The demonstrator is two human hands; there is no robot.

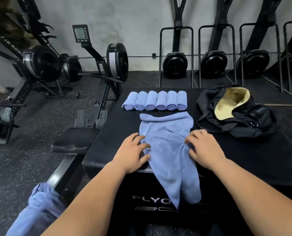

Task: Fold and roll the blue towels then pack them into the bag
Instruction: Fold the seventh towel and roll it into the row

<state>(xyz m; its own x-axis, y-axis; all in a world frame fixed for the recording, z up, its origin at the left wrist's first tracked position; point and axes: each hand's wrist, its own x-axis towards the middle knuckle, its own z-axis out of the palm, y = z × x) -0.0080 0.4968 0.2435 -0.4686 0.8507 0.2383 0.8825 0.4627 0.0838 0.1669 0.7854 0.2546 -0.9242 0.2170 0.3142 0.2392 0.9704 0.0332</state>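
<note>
Head view: my left hand [131, 154] lies flat with the fingers spread on the left edge of the loose blue towel [167, 133]. My right hand [205, 148] has its fingers curled in, pinching a bunched fold on the towel's right edge. The towel lies crumpled in the middle of the black padded tabletop [244, 159], and its near end hangs over the front edge. Just beyond it, six rolled blue towels [156, 100] lie side by side in a row, touching one another. To their right, on the same tabletop, the black bag [244, 123] slumps open, showing its yellow lining [232, 101]. More blue cloth [39, 206] is draped at the lower left, beside my left forearm. Around me the floor [31, 159] is dark speckled rubber. Rowing machines [116, 62] stand to the left and upright fan machines [175, 64] line the grey wall [133, 23].
</note>
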